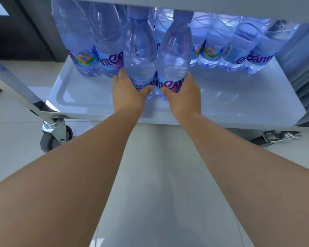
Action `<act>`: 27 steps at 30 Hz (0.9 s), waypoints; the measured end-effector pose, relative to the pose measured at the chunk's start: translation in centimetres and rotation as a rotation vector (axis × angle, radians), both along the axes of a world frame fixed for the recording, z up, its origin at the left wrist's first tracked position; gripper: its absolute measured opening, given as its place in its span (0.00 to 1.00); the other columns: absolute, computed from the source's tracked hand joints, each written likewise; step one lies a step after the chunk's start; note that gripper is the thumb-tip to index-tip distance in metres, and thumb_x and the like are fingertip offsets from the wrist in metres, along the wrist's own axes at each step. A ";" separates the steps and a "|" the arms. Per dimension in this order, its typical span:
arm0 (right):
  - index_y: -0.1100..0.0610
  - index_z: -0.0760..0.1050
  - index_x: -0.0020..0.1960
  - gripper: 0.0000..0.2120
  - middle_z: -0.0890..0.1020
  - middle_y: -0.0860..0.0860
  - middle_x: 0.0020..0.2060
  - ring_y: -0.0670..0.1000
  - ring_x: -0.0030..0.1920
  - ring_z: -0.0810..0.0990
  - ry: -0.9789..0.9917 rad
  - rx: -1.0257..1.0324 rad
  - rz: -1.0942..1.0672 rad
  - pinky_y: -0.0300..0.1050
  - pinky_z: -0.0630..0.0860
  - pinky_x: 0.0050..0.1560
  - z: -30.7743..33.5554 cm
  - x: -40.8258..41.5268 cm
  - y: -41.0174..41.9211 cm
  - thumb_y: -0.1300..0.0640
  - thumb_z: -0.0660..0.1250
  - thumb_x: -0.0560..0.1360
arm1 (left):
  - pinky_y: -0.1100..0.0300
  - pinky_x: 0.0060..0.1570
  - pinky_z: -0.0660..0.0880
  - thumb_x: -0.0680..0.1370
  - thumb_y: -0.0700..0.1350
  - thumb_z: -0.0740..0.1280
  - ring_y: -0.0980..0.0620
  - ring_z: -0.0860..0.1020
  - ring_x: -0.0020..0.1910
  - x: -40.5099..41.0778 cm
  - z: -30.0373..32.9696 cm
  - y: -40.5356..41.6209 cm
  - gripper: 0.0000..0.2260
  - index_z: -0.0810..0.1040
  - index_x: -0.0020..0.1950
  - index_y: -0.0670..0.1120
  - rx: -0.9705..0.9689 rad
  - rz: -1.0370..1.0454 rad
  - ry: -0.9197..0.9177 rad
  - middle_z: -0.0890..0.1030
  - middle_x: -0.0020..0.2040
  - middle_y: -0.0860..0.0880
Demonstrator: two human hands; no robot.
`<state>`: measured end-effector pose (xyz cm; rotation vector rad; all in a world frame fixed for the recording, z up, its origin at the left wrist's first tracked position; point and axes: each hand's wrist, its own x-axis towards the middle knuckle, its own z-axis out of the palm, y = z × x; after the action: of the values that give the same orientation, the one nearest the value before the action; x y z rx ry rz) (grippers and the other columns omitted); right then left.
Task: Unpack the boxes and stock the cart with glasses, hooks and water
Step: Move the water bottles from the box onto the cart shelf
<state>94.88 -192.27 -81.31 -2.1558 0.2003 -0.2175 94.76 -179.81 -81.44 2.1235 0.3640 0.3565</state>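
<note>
Currently, head view only: both bare arms reach into the bottom shelf of a white metal cart on grey castors [82, 102], a shallow rimmed tray under a low upper shelf. Left hand [130, 93] is wrapped round the base of a clear plastic water bottle with a purple-lettered label [139, 56], fingers curled snug on the label band, thumb toward the middle. Right hand [183, 97] does the same on a second identical clear bottle [173, 56]. The two bottles stand touching side by side, upright or nearly, bases on or just above the shelf; cannot tell which. Caps sit right at the underside of the upper shelf [168, 4], very little headroom. Behind them a row of the same bottles [221, 50] lines the back of the shelf, left group and right group, with a gap about where the held pair is heading. Front of the tray is bare. A stack of grey flat pieces [303, 72] stands at the right end; blurred, cannot identify. No glasses or hooks in view. Judgement: step is sliding this pair back to fill the row; water stocking well along. Risks: caps catching the upper shelf if lifted instead of slid; pushing too hard knocks the back row, thin bottles topple like dominoes; low grip on tall soft bottles lets the tops tilt forward on release; a castor [55, 138] may roll if not locked.
</note>
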 end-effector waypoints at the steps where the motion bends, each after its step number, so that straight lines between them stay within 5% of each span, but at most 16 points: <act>1: 0.61 0.68 0.61 0.21 0.77 0.55 0.56 0.55 0.55 0.76 -0.007 -0.007 -0.001 0.41 0.70 0.50 -0.1 0.7 0.1 0.58 0.70 0.72 | 0.64 0.54 0.66 0.69 0.47 0.75 0.47 0.72 0.60 0.8 -0.3 0.0 0.29 0.69 0.66 0.41 0.011 0.014 -0.009 0.72 0.62 0.43; 7: 0.61 0.67 0.63 0.23 0.76 0.56 0.58 0.56 0.57 0.75 -0.028 -0.044 -0.040 0.42 0.69 0.52 -0.3 4.2 1.0 0.56 0.70 0.72 | 0.53 0.57 0.74 0.66 0.48 0.76 0.44 0.76 0.56 4.7 -1.0 -1.0 0.27 0.73 0.59 0.38 -0.160 0.164 -0.007 0.76 0.57 0.42; 15: 0.62 0.66 0.67 0.27 0.74 0.57 0.60 0.57 0.61 0.73 -0.081 -0.084 -0.069 0.47 0.70 0.57 -1.0 6.1 1.6 0.54 0.70 0.72 | 0.53 0.56 0.74 0.63 0.49 0.74 0.40 0.74 0.59 7.6 -1.0 -1.6 0.31 0.70 0.60 0.36 -0.382 0.297 0.063 0.75 0.59 0.38; 19: 0.64 0.64 0.69 0.31 0.73 0.58 0.62 0.57 0.62 0.71 -0.090 -0.092 -0.083 0.48 0.69 0.60 -1.3 6.8 1.9 0.53 0.71 0.72 | 0.53 0.57 0.75 0.62 0.49 0.77 0.43 0.76 0.56 7.5 -1.0 -2.0 0.30 0.72 0.58 0.38 -0.337 0.331 0.023 0.77 0.56 0.42; 23: 0.63 0.63 0.70 0.32 0.71 0.57 0.63 0.56 0.64 0.70 -0.082 -0.102 -0.091 0.47 0.68 0.61 -1.5 7.2 2.0 0.51 0.71 0.72 | 0.69 0.54 0.66 0.67 0.45 0.76 0.49 0.71 0.54 7.2 -0.9 -2.4 0.28 0.69 0.61 0.38 -0.318 0.326 0.040 0.72 0.58 0.47; 27: 0.64 0.58 0.72 0.33 0.68 0.58 0.66 0.57 0.66 0.67 -0.021 -0.076 -0.084 0.46 0.65 0.63 -1.2 7.2 2.4 0.55 0.69 0.74 | 0.56 0.59 0.70 0.71 0.42 0.72 0.42 0.73 0.60 5.2 -0.9 -1.6 0.22 0.71 0.63 0.39 -0.220 0.263 0.121 0.74 0.61 0.41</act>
<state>102.09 -189.82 -82.49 -2.2211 0.2750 -0.3007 99.93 -181.46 -82.35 1.8886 0.7235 0.3230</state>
